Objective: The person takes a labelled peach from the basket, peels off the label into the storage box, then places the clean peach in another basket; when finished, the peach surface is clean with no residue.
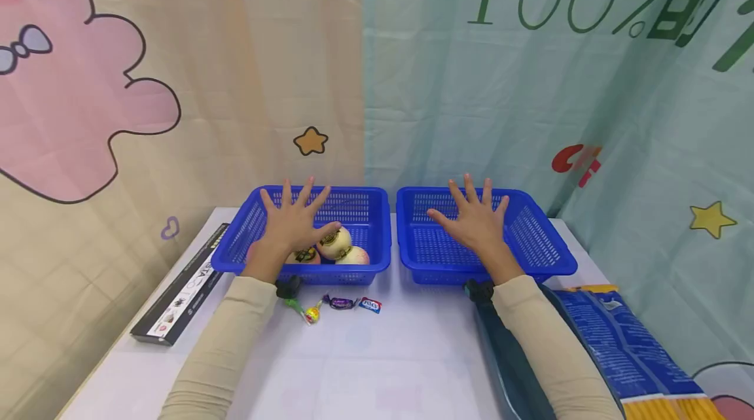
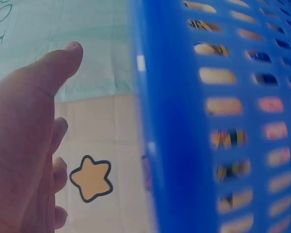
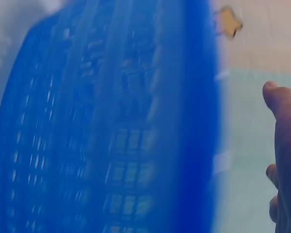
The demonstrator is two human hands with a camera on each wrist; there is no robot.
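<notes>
My left hand [image 1: 291, 224], fingers spread, hovers over the left blue basket [image 1: 385, 237]. Inside that basket lie several pale peach-like fruits [image 1: 334, 243] with dark and gold labels, partly hidden by the hand and wrist. Over the right blue basket [image 1: 432, 246] my right hand [image 1: 476, 224] is also spread, holding nothing; no contents show in the visible part of this basket. In the left wrist view the left thumb [image 2: 63, 65] stands apart from the basket wall [image 2: 169, 126]. The right wrist view shows the right thumb [image 3: 281, 99] beside a blurred basket wall [image 3: 87, 121].
In front of the left basket lie a yellow lollipop [image 1: 313, 314], a purple-wrapped candy [image 1: 340, 303] and a small red, white and blue candy [image 1: 370, 305]. A long black-and-white box [image 1: 182, 296] sits left. Beneath the right forearm is a dark teal item [image 1: 512, 354], beside a blue-and-yellow bag [image 1: 624, 341].
</notes>
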